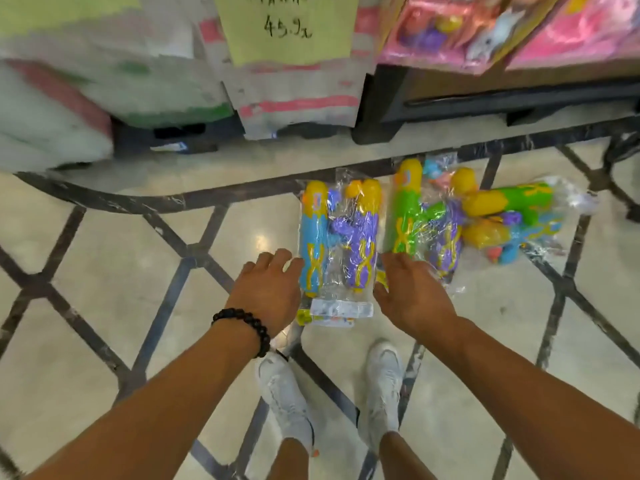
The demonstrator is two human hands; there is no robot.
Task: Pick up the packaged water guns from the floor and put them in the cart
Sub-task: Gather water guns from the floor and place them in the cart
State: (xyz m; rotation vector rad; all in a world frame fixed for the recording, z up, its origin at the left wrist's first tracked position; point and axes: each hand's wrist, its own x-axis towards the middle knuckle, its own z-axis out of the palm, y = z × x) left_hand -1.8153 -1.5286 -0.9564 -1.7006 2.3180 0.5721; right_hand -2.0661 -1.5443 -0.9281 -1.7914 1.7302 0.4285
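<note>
On the patterned floor (104, 271) ahead, both spread, empty hands flank the nearest packaged water guns (337, 244), left hand (268, 292) and right hand (410, 296) apparently poised to lift it by its edges; no cart shows.

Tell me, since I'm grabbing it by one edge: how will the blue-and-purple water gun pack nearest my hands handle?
The blue-and-purple pack is clear crinkled film, so it probably sags and feels slippery. The hollow-looking plastic guns inside should be light, and may shift. The left hand and right hand flanking it could support both sides.
</note>
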